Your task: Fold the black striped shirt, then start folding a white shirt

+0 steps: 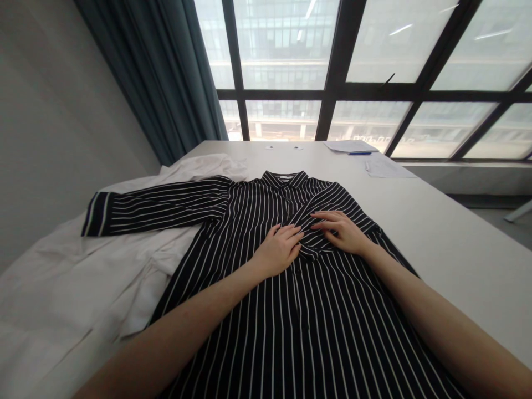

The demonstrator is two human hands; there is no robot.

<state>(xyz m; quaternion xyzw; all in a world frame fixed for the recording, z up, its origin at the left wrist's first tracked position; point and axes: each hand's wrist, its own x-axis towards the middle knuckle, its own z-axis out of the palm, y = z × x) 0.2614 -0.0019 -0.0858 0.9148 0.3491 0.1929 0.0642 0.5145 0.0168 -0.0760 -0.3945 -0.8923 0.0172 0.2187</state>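
Note:
A black shirt with white stripes (257,221) lies spread on the white table, its collar at the far end. One sleeve stretches out to the left, while the right-hand sleeve is folded inward across the chest. My left hand (279,250) rests on the shirt front at the end of the folded sleeve, fingers extended. On the folded sleeve lies my right hand (343,233), its fingers spread and pointing left. Neither hand grips the cloth. The cuff of the folded sleeve is partly hidden by my left hand.
White cloth (83,271) lies rumpled along the left side, partly under the outstretched sleeve. Papers (349,146) and a blue pen (359,153) sit at the far right of the table (449,233). Behind it are a dark curtain (166,72) and framed windows.

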